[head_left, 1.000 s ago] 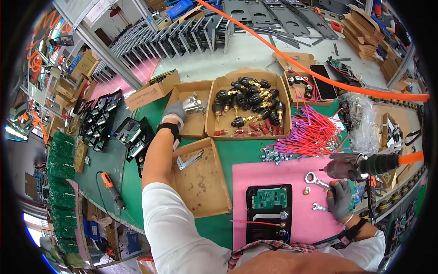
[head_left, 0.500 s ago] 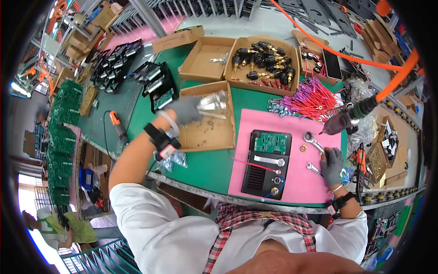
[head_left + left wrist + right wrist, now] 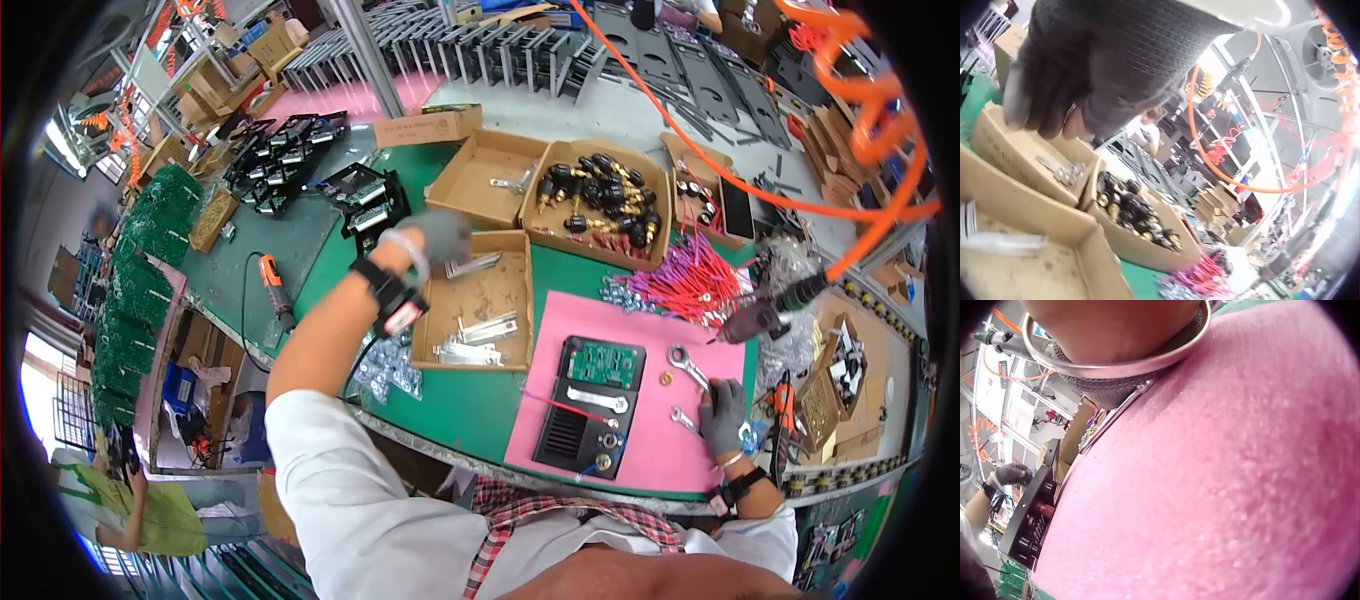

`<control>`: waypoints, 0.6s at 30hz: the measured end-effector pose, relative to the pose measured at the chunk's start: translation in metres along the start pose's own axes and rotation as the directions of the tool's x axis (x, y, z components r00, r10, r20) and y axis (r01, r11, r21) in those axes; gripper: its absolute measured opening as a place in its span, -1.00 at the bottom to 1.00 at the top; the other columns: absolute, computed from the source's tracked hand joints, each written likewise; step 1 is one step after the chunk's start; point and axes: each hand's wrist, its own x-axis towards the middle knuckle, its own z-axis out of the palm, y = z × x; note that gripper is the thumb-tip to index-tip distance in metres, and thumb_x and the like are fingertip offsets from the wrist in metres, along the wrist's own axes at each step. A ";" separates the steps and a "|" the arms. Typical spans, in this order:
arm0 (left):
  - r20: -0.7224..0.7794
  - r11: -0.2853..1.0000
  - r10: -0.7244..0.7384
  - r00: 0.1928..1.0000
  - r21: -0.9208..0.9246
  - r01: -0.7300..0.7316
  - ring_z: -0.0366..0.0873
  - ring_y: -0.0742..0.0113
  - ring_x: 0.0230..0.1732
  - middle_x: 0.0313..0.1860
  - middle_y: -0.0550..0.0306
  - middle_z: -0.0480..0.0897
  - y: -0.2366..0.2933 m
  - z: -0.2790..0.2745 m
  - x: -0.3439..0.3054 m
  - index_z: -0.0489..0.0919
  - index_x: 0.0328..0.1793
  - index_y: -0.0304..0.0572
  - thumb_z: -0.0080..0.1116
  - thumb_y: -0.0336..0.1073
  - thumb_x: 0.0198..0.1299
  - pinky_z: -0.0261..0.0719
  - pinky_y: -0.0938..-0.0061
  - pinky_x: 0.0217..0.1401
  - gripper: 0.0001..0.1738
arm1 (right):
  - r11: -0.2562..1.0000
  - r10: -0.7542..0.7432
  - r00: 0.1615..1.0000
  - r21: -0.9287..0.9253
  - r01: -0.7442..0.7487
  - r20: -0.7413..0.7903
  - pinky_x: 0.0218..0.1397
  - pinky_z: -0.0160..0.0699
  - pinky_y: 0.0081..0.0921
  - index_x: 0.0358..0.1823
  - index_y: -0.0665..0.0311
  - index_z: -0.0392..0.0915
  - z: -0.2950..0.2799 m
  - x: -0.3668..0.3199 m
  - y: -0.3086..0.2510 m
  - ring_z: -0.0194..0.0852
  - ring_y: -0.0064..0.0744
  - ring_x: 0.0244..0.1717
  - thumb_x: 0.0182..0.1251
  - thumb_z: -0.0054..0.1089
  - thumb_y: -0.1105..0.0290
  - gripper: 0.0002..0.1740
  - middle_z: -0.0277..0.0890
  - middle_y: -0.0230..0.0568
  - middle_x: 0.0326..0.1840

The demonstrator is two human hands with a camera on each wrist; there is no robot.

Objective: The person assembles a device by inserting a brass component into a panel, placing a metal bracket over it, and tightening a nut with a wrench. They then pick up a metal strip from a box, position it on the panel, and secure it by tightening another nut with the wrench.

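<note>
My gloved left hand [image 3: 442,238] hovers over the near cardboard box [image 3: 522,290], fingers bent loosely with nothing visible in them. Shiny metal brackets [image 3: 478,340] lie in a pile at the box's near end, and more brackets [image 3: 472,264] sit under the hand. On the pink mat [image 3: 560,330], my gloved right hand [image 3: 722,420] rests beside two wrenches, its fingertips at the handle end of the larger ratchet wrench [image 3: 686,362]. The smaller open-end wrench [image 3: 684,418] lies by its thumb side. Left of them is a black unit [image 3: 580,420] with a green circuit board [image 3: 605,364].
Behind stand a box with small metal pieces [image 3: 480,180] and a box of black connectors [image 3: 600,200]. Red and purple wires [image 3: 690,280] lie beyond the mat. A power screwdriver [image 3: 755,318] hangs at right on an orange hose; another screwdriver [image 3: 275,290] lies at left.
My left hand moved from the far box to over the near box. The metal brackets it carried now lie there. My right hand stays by the wrenches.
</note>
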 end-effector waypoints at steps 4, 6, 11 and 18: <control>-0.547 0.984 0.047 0.836 0.167 0.054 0.55 -0.05 -0.17 -0.26 -0.12 0.61 -0.032 -0.012 0.098 0.61 -0.27 -0.16 0.06 -0.27 -0.05 0.51 0.24 -0.13 -0.77 | 0.999 -0.028 1.000 -0.025 0.028 -0.010 -0.09 0.29 -0.16 -0.20 0.29 0.44 0.002 0.000 0.002 0.27 0.01 -0.18 0.00 0.08 0.44 -0.73 0.31 -0.02 -0.26; -0.363 0.958 -0.114 0.925 0.207 0.199 0.55 0.00 -0.04 -0.07 -0.12 0.58 -0.026 -0.015 0.128 0.63 -0.15 -0.16 0.04 -0.31 0.02 0.51 0.26 -0.02 -0.73 | 0.998 -0.041 0.999 -0.054 0.041 -0.001 -0.08 0.27 -0.14 -0.20 0.30 0.42 0.001 0.001 0.000 0.26 0.03 -0.18 0.01 0.07 0.44 -0.73 0.31 -0.01 -0.26; -0.335 0.993 -0.066 0.940 0.067 0.094 0.54 0.00 -0.01 -0.07 -0.10 0.59 -0.025 -0.003 0.193 0.62 -0.10 -0.18 0.02 -0.33 0.05 0.51 0.24 -0.01 -0.71 | 0.997 0.009 0.993 -0.071 0.000 0.114 -0.10 0.24 -0.13 -0.17 0.35 0.38 -0.004 0.007 -0.005 0.22 0.06 -0.19 0.06 0.00 0.39 -0.70 0.27 0.05 -0.26; -0.226 0.986 0.057 0.972 0.164 -0.020 0.56 0.00 -0.06 -0.07 -0.08 0.59 -0.032 -0.003 0.222 0.62 -0.14 -0.15 0.07 -0.34 0.00 0.51 0.26 -0.04 -0.73 | 0.996 -0.001 0.991 -0.084 0.012 0.131 -0.14 0.23 -0.15 -0.19 0.37 0.38 -0.002 0.008 -0.005 0.22 0.04 -0.23 0.03 0.01 0.41 -0.71 0.27 0.02 -0.28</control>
